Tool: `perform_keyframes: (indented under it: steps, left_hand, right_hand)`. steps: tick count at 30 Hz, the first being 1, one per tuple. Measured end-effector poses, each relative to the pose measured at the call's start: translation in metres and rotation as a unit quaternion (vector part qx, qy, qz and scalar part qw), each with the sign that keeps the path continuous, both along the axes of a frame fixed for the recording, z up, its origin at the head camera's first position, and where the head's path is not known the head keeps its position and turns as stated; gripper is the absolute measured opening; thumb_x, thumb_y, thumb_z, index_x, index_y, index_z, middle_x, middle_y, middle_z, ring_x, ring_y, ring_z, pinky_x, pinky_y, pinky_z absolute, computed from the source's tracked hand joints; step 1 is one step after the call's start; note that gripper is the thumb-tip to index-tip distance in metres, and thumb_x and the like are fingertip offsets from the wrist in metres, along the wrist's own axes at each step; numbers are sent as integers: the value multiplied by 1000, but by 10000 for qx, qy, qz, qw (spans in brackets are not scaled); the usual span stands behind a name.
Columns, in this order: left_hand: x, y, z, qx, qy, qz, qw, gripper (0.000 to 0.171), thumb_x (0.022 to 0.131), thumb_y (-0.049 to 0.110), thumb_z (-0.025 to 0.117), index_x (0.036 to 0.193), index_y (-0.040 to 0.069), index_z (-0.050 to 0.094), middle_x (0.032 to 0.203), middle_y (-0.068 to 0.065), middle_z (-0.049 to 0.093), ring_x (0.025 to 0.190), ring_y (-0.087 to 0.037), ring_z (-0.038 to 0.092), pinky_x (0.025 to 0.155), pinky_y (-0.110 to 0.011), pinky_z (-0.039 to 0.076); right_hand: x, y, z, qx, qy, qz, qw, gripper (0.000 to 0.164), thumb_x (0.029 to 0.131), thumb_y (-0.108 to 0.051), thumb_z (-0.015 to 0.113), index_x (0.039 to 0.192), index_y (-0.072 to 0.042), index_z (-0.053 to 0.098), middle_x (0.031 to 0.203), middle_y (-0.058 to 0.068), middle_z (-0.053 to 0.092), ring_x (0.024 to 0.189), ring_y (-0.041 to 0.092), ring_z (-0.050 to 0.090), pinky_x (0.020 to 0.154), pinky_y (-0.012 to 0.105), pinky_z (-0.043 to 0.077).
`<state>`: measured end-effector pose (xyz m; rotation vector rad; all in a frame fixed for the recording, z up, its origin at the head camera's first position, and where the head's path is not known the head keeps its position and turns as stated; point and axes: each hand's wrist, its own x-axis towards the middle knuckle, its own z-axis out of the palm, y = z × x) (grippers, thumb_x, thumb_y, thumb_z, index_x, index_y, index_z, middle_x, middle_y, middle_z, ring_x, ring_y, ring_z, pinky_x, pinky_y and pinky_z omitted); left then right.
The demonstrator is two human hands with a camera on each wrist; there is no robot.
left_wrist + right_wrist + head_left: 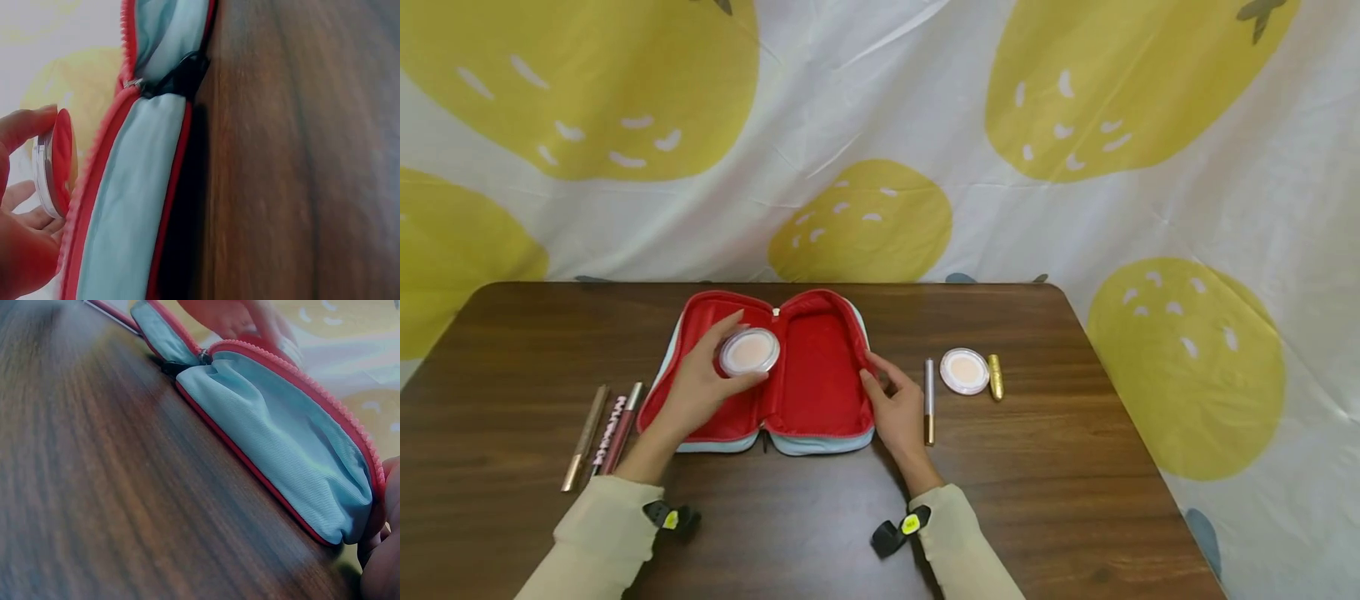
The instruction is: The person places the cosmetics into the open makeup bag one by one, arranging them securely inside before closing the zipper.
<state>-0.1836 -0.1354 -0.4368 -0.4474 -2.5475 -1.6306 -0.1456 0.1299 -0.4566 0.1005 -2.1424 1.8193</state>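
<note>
An unzipped pouch (823, 375), red inside and light blue outside, lies spread on the table. Over its left half my left hand (700, 387) grips a round powder compact (750, 351) by its edge between thumb and fingers. Seen from the side in the left wrist view, the compact (61, 162) is raised above the red zipper rim. My right hand (897, 408) pinches the right side of the pouch at its rim. The right wrist view shows the pouch's light blue side wall (275, 437) creased near those fingers.
Left of the pouch lie a gold-brown tube (586, 437), a pink-and-black patterned tube (608, 437) and a dark pink tube (622, 429). To the right are a silver-and-gold tube (929, 400), a second round compact (965, 371) and a short gold tube (996, 377). A patterned curtain (880, 100) hangs behind the table.
</note>
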Motion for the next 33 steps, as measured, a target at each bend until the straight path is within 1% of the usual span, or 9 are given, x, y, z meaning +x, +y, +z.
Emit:
perform_keyframes:
  steps: [6,11,15,19,23,24,29,33]
  left_hand:
    - [-13,19,-2,-5,78,-114,9999,82,78,18,80,146,8,35,142,-14,43,123,-31,41,97,-51,39]
    - [-21,32,-2,1,160,-93,9998,83,76,16,81,146,8,36,141,-16,43,124,-31,42,98,-51,38]
    - [-28,44,-6,-97,175,-105,9997,85,75,17,82,146,7,36,139,-17,45,122,-32,43,98,-51,38]
    - [-35,57,-10,-221,277,-88,9993,87,73,17,83,145,3,36,137,-18,48,125,-35,42,102,-50,34]
    - [-42,68,-14,-348,376,16,9987,87,71,16,84,143,0,37,136,-20,49,125,-36,41,103,-51,31]
    - [-44,71,-15,-344,371,54,9987,87,71,16,84,143,0,37,135,-20,50,123,-36,43,102,-51,32]
    - [-49,80,-18,-316,269,304,9987,84,71,18,84,141,2,40,131,-17,54,118,-34,47,99,-50,35]
    - [-53,84,-20,-523,186,438,9975,83,70,21,85,139,3,43,131,-16,55,119,-34,47,100,-49,33]
  right_hand:
    - [0,0,0,31,6,-28,10000,29,90,-2,64,119,4,65,62,22,55,52,14,49,48,18,40]
    - [0,-2,0,51,-72,-17,10000,29,90,-3,64,119,3,65,63,22,55,52,14,50,48,18,40]
    - [0,-2,0,123,-56,-76,9999,29,90,-3,65,119,2,65,63,22,56,51,15,50,48,18,40]
    - [-1,-2,1,165,-1,-120,9998,29,89,-3,65,118,2,66,62,22,56,50,16,51,47,18,40]
    - [-2,-2,2,175,10,-118,9998,29,89,-3,65,118,2,65,63,22,57,51,14,50,48,17,40]
    - [-2,-2,2,183,13,-127,9998,29,89,-2,65,118,2,65,63,23,56,51,14,50,47,17,40]
    - [-1,-2,3,183,5,-145,9997,29,89,-2,65,118,3,65,65,24,57,53,11,49,48,17,39]
    - [-1,-3,3,198,-16,-135,9997,29,89,-2,65,118,4,65,65,24,57,52,13,50,48,17,40]
